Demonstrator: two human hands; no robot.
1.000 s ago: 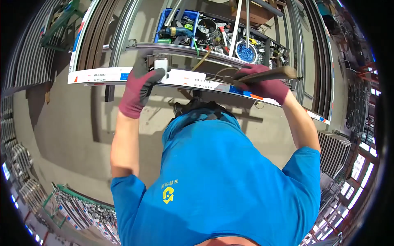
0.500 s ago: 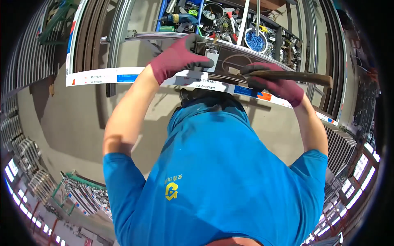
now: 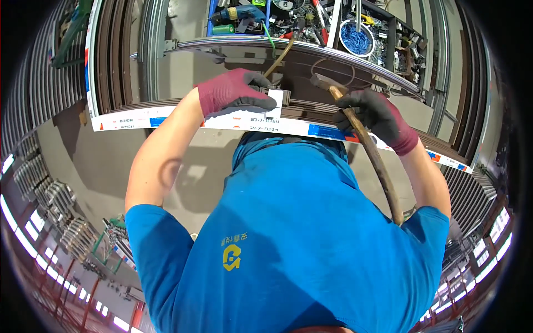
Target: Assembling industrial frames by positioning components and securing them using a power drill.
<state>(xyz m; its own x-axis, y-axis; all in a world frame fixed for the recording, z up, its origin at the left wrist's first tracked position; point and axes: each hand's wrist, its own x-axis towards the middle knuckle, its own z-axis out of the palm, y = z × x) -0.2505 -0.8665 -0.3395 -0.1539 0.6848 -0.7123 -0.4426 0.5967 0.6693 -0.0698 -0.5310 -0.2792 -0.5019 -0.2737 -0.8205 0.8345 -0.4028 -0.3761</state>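
The left hand [image 3: 236, 91] wears a maroon knit glove with dark grey palm coating and fingertips; the right hand [image 3: 373, 114] wears the same maroon-cuffed, grey-coated glove. The wooden-handled hammer [image 3: 366, 150] is mid-brown with a dull grey head. The long dark brown metal profile [image 3: 166, 111] across the frame's upper middle carries a white protective film with blue and orange-red patches. The short-sleeved T-shirt [image 3: 300, 244] is bright blue with a small yellow emblem. In the upper right, a round tub of blue pieces [image 3: 355, 38] shows white walls.

One hammer [image 3: 366, 150]; two gloved hands; one white block [image 3: 275, 97].
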